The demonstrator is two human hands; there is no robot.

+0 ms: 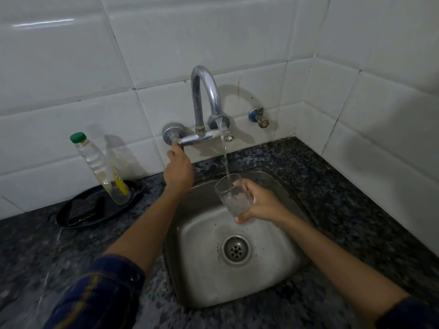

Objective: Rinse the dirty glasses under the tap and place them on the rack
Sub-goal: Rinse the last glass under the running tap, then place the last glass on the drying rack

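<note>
A clear drinking glass [231,194] is held over the steel sink [199,279], mouth up and tilted slightly left. My right hand [257,204] grips it from the right side, thumb under its base. A thin stream of water [225,157] runs from the curved chrome tap [205,91] into the glass. My left hand [178,168] reaches up to the tap's left handle [174,138], with fingers curled round it. No rack is in view.
A black tray [78,216] on the dark granite counter at the left holds a dark sponge [83,208] and a clear bottle with a green cap [99,167]. A small valve [259,117] juts from the white tiled wall. The sink drain [236,249] lies below the glass.
</note>
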